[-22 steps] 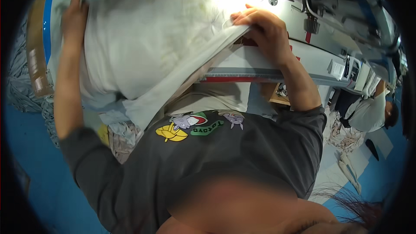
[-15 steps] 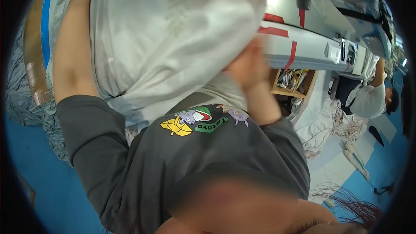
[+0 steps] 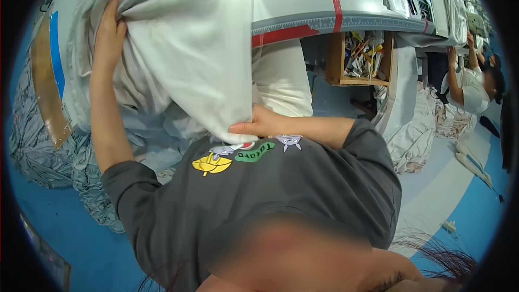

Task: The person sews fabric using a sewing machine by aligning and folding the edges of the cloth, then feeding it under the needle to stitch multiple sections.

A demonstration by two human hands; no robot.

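A large piece of white fabric (image 3: 189,48) spreads over the table in front of me and hangs off its near edge toward my body. My left hand (image 3: 111,35) is closed on a fold at the cloth's left part, where creases run together between thumb and fingers. Close to my chest, my right hand (image 3: 264,121) grips the fabric's near right corner, thumb on top and the other fingers mostly hidden beneath. The cloth's right edge runs straight up from this hand.
Right of the cloth is a pale worktable (image 3: 357,2) with red tape strips and a ruler edge. Below it, a wooden drawer (image 3: 361,81) holds mixed small items. Grey-blue cloth (image 3: 48,151) is heaped at left. At far right, a co-worker (image 3: 470,89) works beside piled fabric (image 3: 413,130).
My right hand, blurred before, has come down and left to the cloth's near corner. My left hand has come lower into view. The cloth has shifted left, uncovering more of the ruler-edged table.
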